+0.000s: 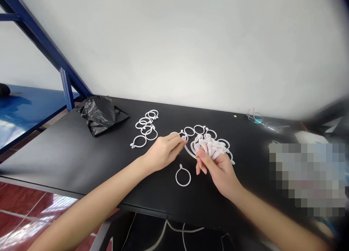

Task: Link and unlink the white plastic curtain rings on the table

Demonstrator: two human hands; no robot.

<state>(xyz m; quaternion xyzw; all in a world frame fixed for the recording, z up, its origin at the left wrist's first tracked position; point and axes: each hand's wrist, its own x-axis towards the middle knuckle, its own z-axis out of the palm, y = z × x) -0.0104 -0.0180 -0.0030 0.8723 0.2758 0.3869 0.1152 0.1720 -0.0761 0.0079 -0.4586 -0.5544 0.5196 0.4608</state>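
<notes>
My right hand (pixel 218 167) is closed around a bunch of white plastic curtain rings (pixel 209 145), each with a small eyelet. From the bunch a white ring or strip (pixel 189 152) reaches toward my left hand (pixel 166 151), whose thumb and fingers pinch its eyelet end. Behind both hands, loose rings (pixel 199 129) lie in an arc on the black table, some partly hidden by the hands. A single ring (pixel 183 177) lies in front, between my hands. To the left, several rings (pixel 140 141) overlap in a row.
A crumpled black plastic bag (pixel 99 113) sits at the table's back left. Clear plastic with a teal bit (pixel 257 120) lies at the back right. A blurred-out patch (pixel 308 178) covers the right side. A blue metal frame (pixel 49 44) stands left, and cables (pixel 163 233) hang below the front edge.
</notes>
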